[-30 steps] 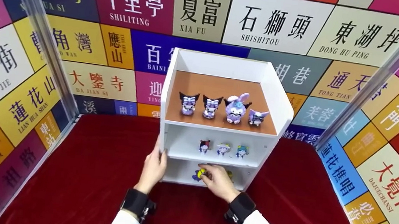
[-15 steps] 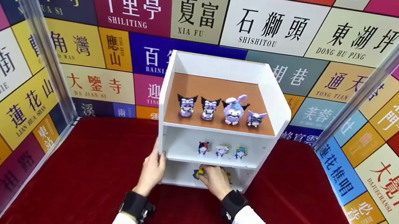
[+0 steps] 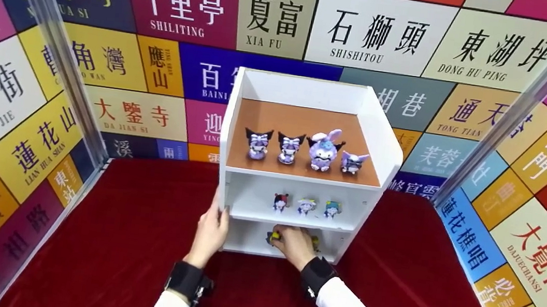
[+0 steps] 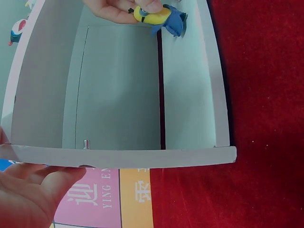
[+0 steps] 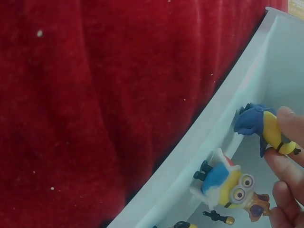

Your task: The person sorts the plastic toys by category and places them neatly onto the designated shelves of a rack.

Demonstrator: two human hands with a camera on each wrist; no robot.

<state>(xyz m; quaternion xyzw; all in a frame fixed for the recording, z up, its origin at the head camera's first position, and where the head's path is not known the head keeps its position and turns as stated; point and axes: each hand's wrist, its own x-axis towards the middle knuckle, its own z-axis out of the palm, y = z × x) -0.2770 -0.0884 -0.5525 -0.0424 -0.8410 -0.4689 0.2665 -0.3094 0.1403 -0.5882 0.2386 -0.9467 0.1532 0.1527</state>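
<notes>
We are looking down at a white shelf unit (image 3: 234,133) standing on a red cloth (image 3: 127,240), with colourful sign panels (image 3: 166,5) walling in the scene.

Starting at the left, our left hand (image 3: 211,230) is resting against the unit's left side wall, palm toward the panel, thumb at the front edge near the middle shelf. Its fingers are lying fairly straight along the board, holding nothing, simply bracing the unit. The left wrist view is showing the same hand (image 4: 28,194) pressing flat under the board's edge.

Moving right, our right hand (image 3: 295,243) is reaching into the bottom compartment, wrist low and forearm angling in from the lower right. Its fingertips (image 5: 289,123) are pinching a small yellow and blue minion figure (image 5: 266,129). The figure is sitting at the fingertips, just ahead of the hand and deeper into the compartment, close to the left part of that shelf. Its long axis is lying tilted, not upright, with the blue end pointing away from the fingers. The right hand is plainly the nearer one; the left is apart from the toy, outside the wall.

Just beside it, a second minion figure (image 5: 228,185) with a white and blue hat is standing on the compartment floor.

Above, three small figures (image 3: 304,205) are lined up on the middle shelf, and four purple figures (image 3: 305,149) are standing on the brown top shelf.
</notes>
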